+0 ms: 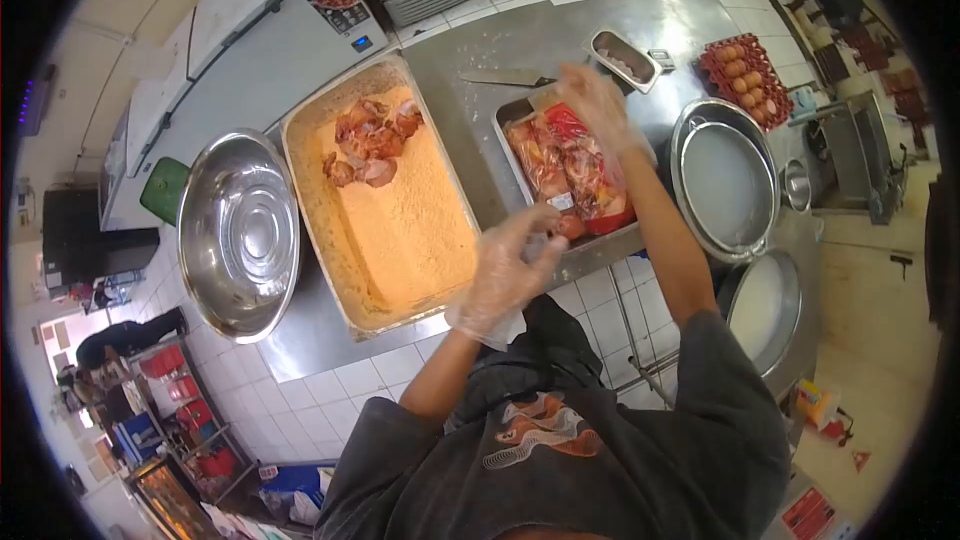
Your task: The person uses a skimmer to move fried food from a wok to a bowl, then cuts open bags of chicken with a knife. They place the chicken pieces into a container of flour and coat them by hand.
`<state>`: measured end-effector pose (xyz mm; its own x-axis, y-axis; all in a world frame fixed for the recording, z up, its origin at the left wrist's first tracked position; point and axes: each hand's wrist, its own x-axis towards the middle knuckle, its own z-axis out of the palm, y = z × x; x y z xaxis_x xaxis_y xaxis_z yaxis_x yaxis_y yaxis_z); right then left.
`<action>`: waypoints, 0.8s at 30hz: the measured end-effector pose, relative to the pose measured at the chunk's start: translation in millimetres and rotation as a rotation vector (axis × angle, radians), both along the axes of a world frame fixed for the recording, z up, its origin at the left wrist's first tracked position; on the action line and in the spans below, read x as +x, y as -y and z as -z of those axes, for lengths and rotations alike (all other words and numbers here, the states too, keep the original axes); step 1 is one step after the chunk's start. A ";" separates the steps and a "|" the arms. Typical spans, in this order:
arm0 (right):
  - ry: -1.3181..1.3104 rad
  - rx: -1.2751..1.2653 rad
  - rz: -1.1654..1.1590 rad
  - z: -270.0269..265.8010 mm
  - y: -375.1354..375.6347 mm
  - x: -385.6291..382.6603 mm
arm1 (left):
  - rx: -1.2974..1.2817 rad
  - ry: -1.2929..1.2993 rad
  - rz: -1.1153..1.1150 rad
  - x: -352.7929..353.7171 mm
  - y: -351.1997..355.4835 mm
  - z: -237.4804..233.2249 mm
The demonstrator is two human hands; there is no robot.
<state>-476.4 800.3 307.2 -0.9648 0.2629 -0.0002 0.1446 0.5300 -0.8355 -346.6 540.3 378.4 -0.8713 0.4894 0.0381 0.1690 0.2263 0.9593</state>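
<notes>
Bagged raw meat pieces (550, 162) fill a metal tray (508, 156) on the steel table. My left hand (508, 265), in a clear plastic glove, is at the tray's near left corner with thumb and fingers apart, beside a loose piece of meat (568, 227). My right hand (598, 105), also gloved, is over the tray's far right edge; its fingers are blurred and whether they grip anything is unclear. To the left, a large tray (300, 155) holds orange flour (420, 210) with several raw meat pieces (375, 135) on it.
A knife (505, 77) lies behind the meat tray. An empty steel bowl (255, 230) sits at the left. To the right are a pot of cloudy liquid (722, 180), another pot (762, 305), eggs (745, 80) and a small metal container (622, 58). A person (125, 337) is far left.
</notes>
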 end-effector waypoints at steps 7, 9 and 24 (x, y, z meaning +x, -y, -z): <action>0.483 0.809 -0.403 120.3 -52.4 -159.8 | -0.098 0.026 -0.051 14.5 -25.8 14.5; 0.403 0.808 -0.475 153.3 -64.7 -174.4 | -0.123 0.049 -0.138 14.4 -11.2 21.6; 0.187 0.832 -0.755 145.2 -54.3 -192.7 | -0.189 0.132 -0.405 16.9 6.4 24.2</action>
